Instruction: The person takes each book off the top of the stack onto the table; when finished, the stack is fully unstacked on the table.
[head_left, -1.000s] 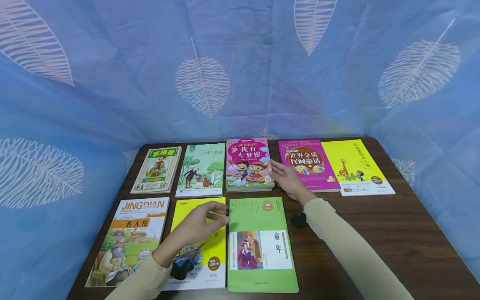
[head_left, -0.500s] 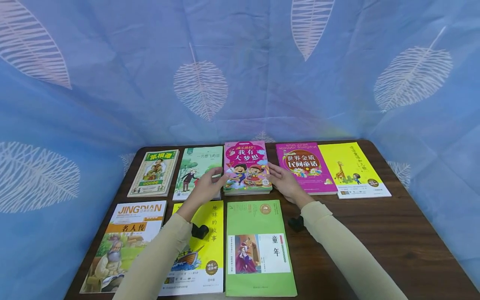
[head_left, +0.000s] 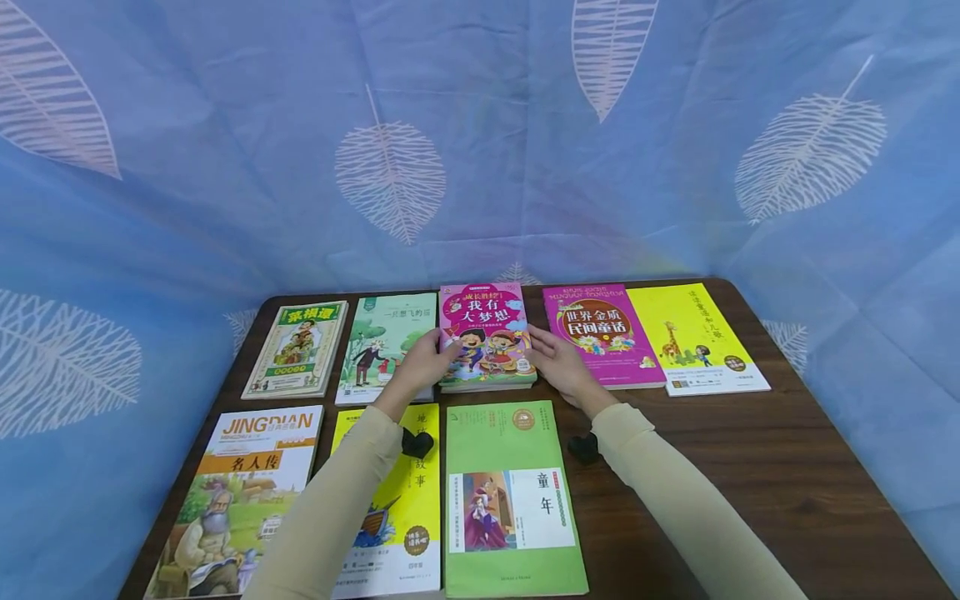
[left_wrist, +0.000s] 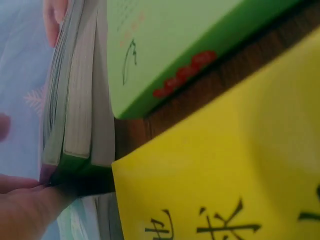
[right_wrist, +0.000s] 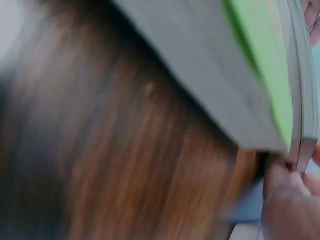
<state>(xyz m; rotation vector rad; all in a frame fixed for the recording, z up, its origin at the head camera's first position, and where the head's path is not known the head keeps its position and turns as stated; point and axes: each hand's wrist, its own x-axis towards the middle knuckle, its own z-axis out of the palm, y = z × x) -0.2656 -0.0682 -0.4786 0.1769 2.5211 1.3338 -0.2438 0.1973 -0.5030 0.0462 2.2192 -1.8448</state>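
Observation:
A pink picture book (head_left: 486, 325) tops a small stack of books in the middle of the back row. My left hand (head_left: 416, 368) grips the stack's left side, thumb over the cover's edge. From the opposite side, my right hand (head_left: 566, 368) holds the right edge. Page edges of the stacked books (left_wrist: 80, 100) show in the left wrist view, with left fingers (left_wrist: 30, 212) at their corner. In the right wrist view, right fingers (right_wrist: 287, 200) are against the stack's side. Undersides of both hands' grip are hidden in the head view.
Left of the stack lie a pale green book (head_left: 367, 367) and a small cream book (head_left: 296, 348). To the right are a magenta book (head_left: 600, 333) and a yellow giraffe book (head_left: 693, 337). In front lie a white book (head_left: 240, 492), a yellow book (head_left: 405, 517) and a green book (head_left: 517, 492).
My left hand has moved forward from above the yellow front book to the pink book's left side. My right hand stays at its right edge. The view has shifted slightly.

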